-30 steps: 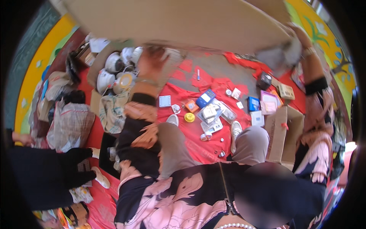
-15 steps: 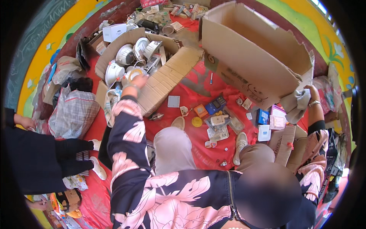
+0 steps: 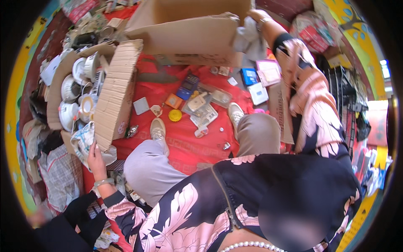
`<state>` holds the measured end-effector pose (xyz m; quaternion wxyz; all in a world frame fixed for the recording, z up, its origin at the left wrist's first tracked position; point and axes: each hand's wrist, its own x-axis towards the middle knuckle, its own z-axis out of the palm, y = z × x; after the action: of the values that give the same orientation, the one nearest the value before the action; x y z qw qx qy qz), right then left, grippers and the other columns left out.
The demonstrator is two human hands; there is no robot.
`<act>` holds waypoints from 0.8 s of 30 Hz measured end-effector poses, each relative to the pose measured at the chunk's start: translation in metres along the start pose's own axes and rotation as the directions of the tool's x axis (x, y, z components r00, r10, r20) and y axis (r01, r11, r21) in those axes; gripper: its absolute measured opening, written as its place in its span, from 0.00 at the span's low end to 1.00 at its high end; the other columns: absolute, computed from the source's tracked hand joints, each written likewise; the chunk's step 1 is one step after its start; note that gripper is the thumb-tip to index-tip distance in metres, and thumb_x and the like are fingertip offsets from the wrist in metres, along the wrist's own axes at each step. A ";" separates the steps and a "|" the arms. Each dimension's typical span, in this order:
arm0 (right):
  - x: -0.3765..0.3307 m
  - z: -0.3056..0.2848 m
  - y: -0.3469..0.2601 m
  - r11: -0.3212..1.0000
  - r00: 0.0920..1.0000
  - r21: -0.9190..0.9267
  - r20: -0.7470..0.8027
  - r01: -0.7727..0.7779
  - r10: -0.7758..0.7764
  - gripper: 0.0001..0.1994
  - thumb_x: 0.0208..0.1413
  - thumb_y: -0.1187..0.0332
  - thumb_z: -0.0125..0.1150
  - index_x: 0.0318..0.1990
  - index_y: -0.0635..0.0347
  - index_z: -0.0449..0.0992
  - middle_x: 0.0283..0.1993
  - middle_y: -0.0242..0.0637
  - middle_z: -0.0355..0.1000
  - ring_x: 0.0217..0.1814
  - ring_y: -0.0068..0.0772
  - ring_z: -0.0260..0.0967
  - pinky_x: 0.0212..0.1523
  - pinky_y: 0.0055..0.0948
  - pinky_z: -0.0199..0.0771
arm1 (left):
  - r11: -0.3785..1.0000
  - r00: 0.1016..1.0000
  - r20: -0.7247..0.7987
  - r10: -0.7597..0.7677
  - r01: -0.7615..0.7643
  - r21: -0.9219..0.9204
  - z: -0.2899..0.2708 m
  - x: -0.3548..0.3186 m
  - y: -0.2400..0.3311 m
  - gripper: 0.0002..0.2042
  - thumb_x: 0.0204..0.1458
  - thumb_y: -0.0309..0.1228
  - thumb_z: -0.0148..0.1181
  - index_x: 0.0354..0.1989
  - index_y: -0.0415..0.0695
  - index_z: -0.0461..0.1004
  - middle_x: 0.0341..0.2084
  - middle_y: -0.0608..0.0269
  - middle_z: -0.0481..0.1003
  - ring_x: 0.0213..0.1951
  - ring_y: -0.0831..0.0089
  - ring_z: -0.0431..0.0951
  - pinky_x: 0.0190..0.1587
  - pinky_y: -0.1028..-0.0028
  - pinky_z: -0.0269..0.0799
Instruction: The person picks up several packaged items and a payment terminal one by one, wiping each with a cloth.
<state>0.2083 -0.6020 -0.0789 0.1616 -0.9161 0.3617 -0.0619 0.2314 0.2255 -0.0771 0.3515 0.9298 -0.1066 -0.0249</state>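
Observation:
My left hand (image 3: 96,159), a bracelet at its wrist, is at the near corner of an open cardboard box (image 3: 115,92). Its fingers close on a white cloth with blue marks (image 3: 83,136) hanging there. White round light fittings (image 3: 69,89) fill that box. Far ahead on the right, my right hand (image 3: 259,17) grips a grey cloth (image 3: 248,41) at the right corner of a larger cardboard box (image 3: 184,35). The fingertips of this hand are partly hidden.
Between my feet and the large box, a red sheet (image 3: 189,147) holds a blue handheld device (image 3: 187,86), a yellow scalloped disc (image 3: 175,115), an orange square piece (image 3: 173,101) and clear packs. A checked sack (image 3: 63,176) and a dark-clothed person (image 3: 63,231) are at left.
My left hand has come back from the light fittings to the cloth at the box's near corner. My right hand stays with the grey cloth by the large box. The view has turned.

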 end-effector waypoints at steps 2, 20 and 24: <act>0.019 -0.017 0.081 0.994 0.997 -0.092 0.055 -0.055 0.061 0.16 0.48 0.55 0.57 0.40 0.54 0.79 0.42 0.38 0.75 0.42 0.34 0.72 0.44 0.32 0.72 | 0.993 0.990 0.084 0.116 -0.115 -0.011 0.031 0.026 0.023 0.16 0.57 0.31 0.47 0.50 0.34 0.69 0.50 0.46 0.70 0.54 0.62 0.68 0.57 0.70 0.58; -0.166 -0.109 0.028 0.391 0.349 0.386 0.177 0.835 -0.920 0.08 0.48 0.71 0.53 0.34 0.60 0.77 0.40 0.36 0.73 0.37 0.27 0.69 0.37 0.25 0.70 | 0.650 0.519 0.436 0.735 -0.723 -0.236 0.078 -0.079 0.285 0.16 0.48 0.25 0.57 0.47 0.37 0.71 0.47 0.47 0.69 0.51 0.54 0.69 0.54 0.64 0.64; -0.207 -0.017 0.019 0.910 0.519 -0.131 0.849 0.392 -0.101 0.21 0.45 0.53 0.60 0.44 0.55 0.78 0.45 0.37 0.74 0.43 0.37 0.71 0.46 0.36 0.69 | 0.654 0.343 0.625 0.701 -0.658 -0.372 0.152 -0.099 0.264 0.17 0.47 0.25 0.58 0.47 0.37 0.70 0.43 0.47 0.71 0.47 0.54 0.71 0.51 0.64 0.66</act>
<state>0.0406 -0.4783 -0.0688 0.1571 -0.8916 0.1122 0.4095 0.0691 -0.0448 -0.0205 0.2812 0.6979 -0.6113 -0.2452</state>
